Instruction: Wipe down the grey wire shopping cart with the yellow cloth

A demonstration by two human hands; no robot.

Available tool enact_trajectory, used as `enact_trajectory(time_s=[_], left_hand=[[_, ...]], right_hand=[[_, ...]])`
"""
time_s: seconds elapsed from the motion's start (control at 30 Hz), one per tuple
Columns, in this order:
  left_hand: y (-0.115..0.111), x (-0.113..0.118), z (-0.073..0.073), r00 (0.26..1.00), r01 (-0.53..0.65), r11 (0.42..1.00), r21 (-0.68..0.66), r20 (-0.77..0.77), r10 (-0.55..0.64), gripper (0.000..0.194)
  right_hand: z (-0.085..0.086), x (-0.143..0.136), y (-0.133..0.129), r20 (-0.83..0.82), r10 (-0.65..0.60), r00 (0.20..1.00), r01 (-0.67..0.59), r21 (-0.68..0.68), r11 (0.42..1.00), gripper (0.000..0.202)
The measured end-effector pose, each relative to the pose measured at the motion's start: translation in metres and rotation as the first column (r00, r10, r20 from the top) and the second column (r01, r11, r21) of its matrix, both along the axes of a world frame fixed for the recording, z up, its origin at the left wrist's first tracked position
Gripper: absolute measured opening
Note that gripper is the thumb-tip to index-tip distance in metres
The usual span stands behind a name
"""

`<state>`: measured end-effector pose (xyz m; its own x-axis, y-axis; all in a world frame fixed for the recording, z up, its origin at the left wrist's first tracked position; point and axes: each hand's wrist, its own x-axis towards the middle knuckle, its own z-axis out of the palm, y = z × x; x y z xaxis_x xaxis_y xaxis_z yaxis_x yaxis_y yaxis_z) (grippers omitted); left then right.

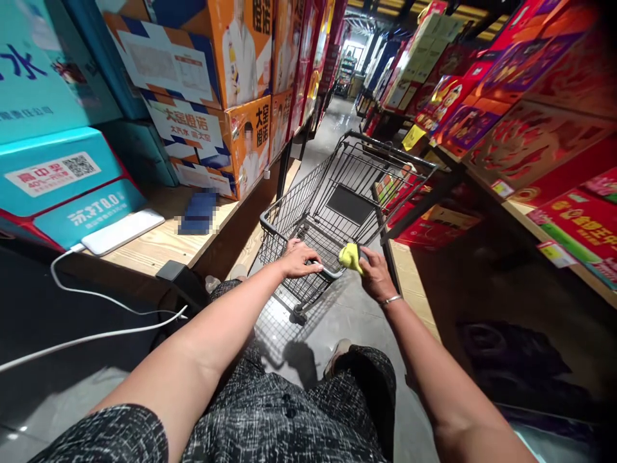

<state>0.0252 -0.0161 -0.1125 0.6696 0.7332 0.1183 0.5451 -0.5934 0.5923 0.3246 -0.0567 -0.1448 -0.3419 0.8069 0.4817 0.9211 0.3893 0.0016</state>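
A metal wire shopping cart (353, 207) stands in the aisle with one end toward me; its basket shows a wire floor. My left hand (301, 258) is closed over the near rim of the cart, the thumb lying along the bar. To the right of it, my right hand (376, 275) grips a crumpled yellow-green cloth (351, 257) with a dark patch by the fingers. The cloth is at the cart's near right corner; whether it touches the rim I cannot tell.
Orange drink cartons (248, 145) and turquoise boxes (62, 186) fill the left shelf. A white power bank or phone (124, 230) with a white cable (96, 291) lies there, near a blurred blue item (198, 212). Red gift boxes (544, 141) line the right shelf.
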Motion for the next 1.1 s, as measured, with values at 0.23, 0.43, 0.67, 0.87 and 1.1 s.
enact_trajectory(time_s=[0.23, 0.43, 0.67, 0.87, 1.1], left_hand=[[0.005, 0.001, -0.003, 0.998, -0.064, 0.998, 0.020, 0.005, 0.064, 0.031], [0.014, 0.002, -0.010, 0.992, -0.125, 0.992, 0.005, 0.030, 0.125, 0.033], [0.030, -0.007, -0.015, 0.990, -0.121, 0.993, -0.004, 0.067, 0.121, 0.028], [0.042, -0.024, -0.003, 0.996, -0.094, 0.995, 0.031, 0.009, 0.094, 0.017], [0.022, -0.015, -0.005, 0.997, -0.074, 0.997, 0.036, -0.009, 0.075, 0.046]], right_hand=[[0.034, 0.016, 0.064, 0.086, -0.244, 0.966, 0.253, -0.121, 0.960, 0.041], [0.039, -0.017, 0.052, 0.138, -0.245, 0.960, 0.268, -0.189, 0.945, 0.027], [0.036, -0.030, 0.039, 0.097, -0.256, 0.962, 0.270, -0.197, 0.942, 0.025], [0.007, -0.038, 0.032, -0.201, -0.187, 0.962, 0.175, -0.078, 0.981, 0.054], [-0.052, -0.121, -0.005, -0.158, -0.242, 0.957, 0.240, -0.031, 0.970, 0.040]])
